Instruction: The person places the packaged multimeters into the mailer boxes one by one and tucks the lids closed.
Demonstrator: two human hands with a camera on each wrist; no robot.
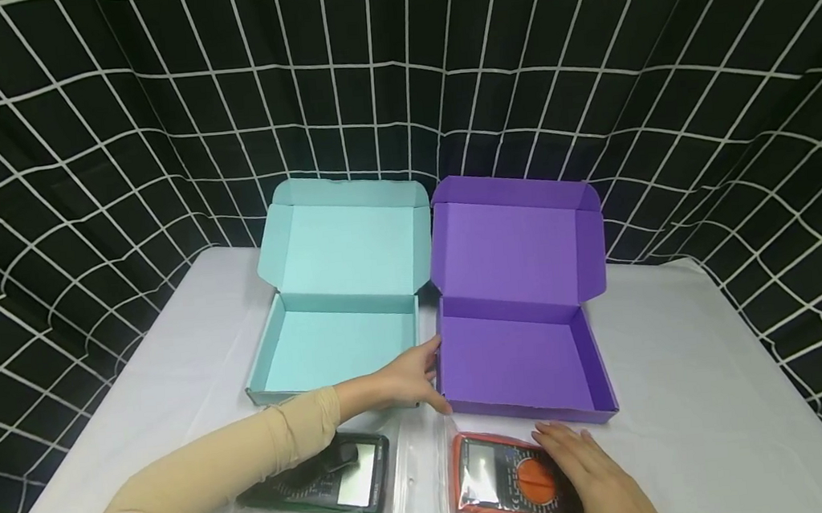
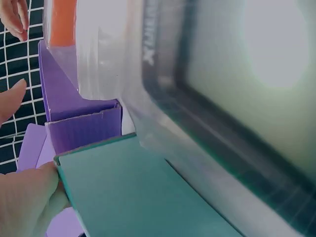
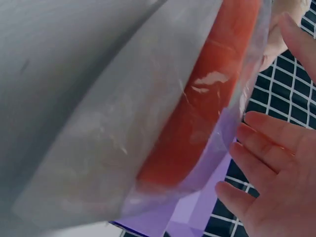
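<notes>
My left hand (image 1: 407, 376) reaches over the front right corner of the open teal box (image 1: 338, 347), fingers and thumb spread apart at the left side of the open purple box (image 1: 513, 361). Whether the fingertips press on the purple wall is hard to tell. Below that forearm lies a dark green multimeter (image 1: 360, 486) in clear plastic packaging, partly covered by the sleeve. My right hand (image 1: 595, 483) is at the right end of an orange-and-black multimeter (image 1: 497, 475), also in clear plastic. In the right wrist view its fingers (image 3: 269, 158) are extended beside the wrapped orange edge.
Both boxes stand side by side with their lids raised at the back. A white cloth (image 1: 712, 394) covers the table. Black curtains with a white grid (image 1: 396, 72) hang behind and along both sides. Clear packaging (image 1: 400, 483) lies near the front edge.
</notes>
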